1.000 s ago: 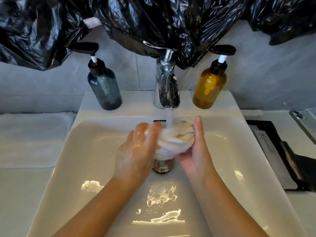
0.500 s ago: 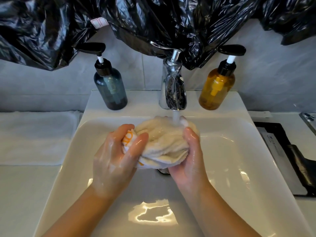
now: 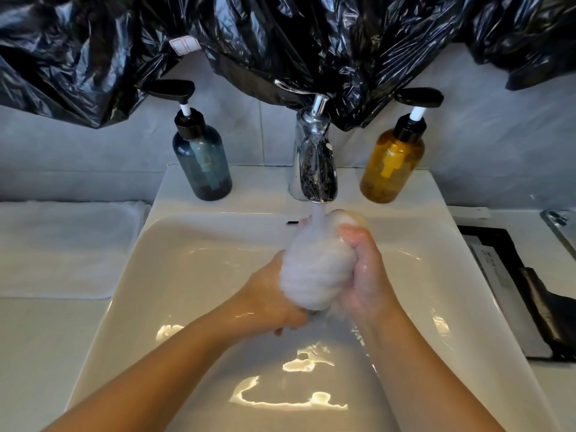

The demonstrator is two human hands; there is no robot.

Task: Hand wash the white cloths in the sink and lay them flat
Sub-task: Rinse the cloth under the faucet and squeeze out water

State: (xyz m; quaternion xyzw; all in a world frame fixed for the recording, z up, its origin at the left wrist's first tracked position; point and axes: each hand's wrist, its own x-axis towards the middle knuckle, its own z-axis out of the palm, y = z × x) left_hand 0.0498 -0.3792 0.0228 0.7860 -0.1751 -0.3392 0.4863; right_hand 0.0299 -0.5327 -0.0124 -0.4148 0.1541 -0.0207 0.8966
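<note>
Cloth [image 3: 314, 266]: It is white and bunched up into a wet ball. I hold it up over the middle of the sink [image 3: 187, 275], right under the tap [image 3: 314, 163]. It looks blurry, so I cannot see its folds well.
My left hand [image 3: 271, 300]: It grips the bottom left of the cloth. My fingers curl in under it.
My right hand [image 3: 364, 275]: It grips the right side of the cloth. My fingers curl round the top part and squeeze it.
Water [image 3: 318, 213]: A thin stream runs from the tap down onto the top of the cloth.
Tap: It is shiny and stands at the far side of the sink, in the middle.
Sink: It is white and wet. Bright spots shine on the bottom, near me.
Blue bottle [image 3: 202, 160]: It has a black pump. It stands upright on the far edge of the sink, left of the tap.
Orange bottle [image 3: 392, 163]: It has a black pump too. It stands upright, right of the tap.
Towel [image 3: 62, 247]: It is white and folded. It lies flat on the counter, left of the sink.
Black bags [image 3: 280, 42]: They are crinkly and hang across the far wall, up high.
Tray [image 3: 512, 247]: It is black and lies on the counter, right of the sink.
</note>
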